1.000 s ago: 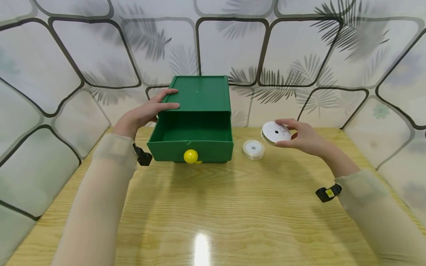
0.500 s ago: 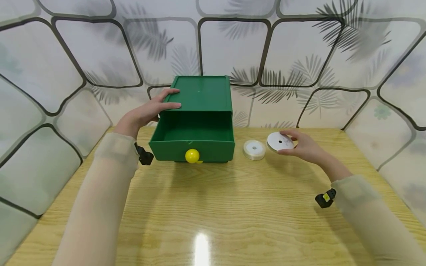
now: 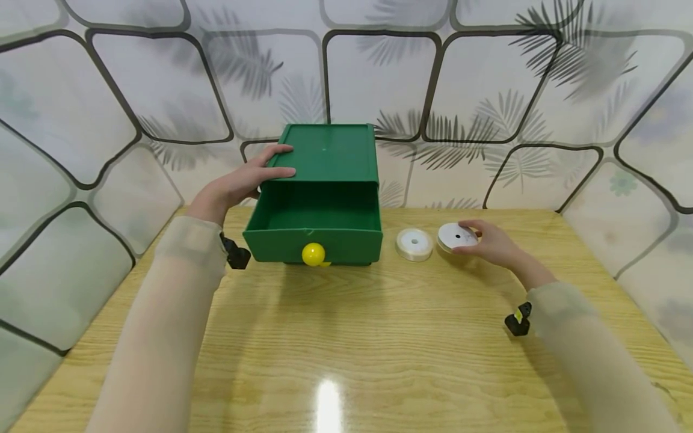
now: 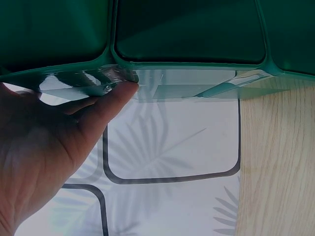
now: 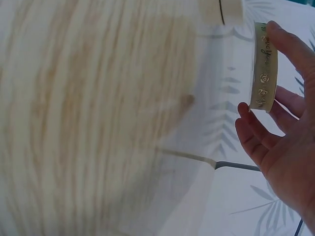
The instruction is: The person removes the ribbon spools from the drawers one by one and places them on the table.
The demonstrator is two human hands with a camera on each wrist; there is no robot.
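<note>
In the head view, a green drawer box stands at the back of the table, its drawer pulled out at the front with a yellow round knob. My left hand rests on the box's left top edge, two straight digits lying on the top. My right hand pinches a ribbon spool with white faces by its rim; in the right wrist view its ribbon shows lettering and rose marks. It sits at or just above the table; contact cannot be told. A second ribbon spool lies just left of it.
The wooden table spreads out in front of the box. Behind and along both sides rises a patterned curtain with leaf prints and dark outlines. A black camera is strapped at each wrist.
My right hand has lowered the held ribbon spool toward the table, slightly to the right of the other spool. The left hand and the drawer box have stayed put.
</note>
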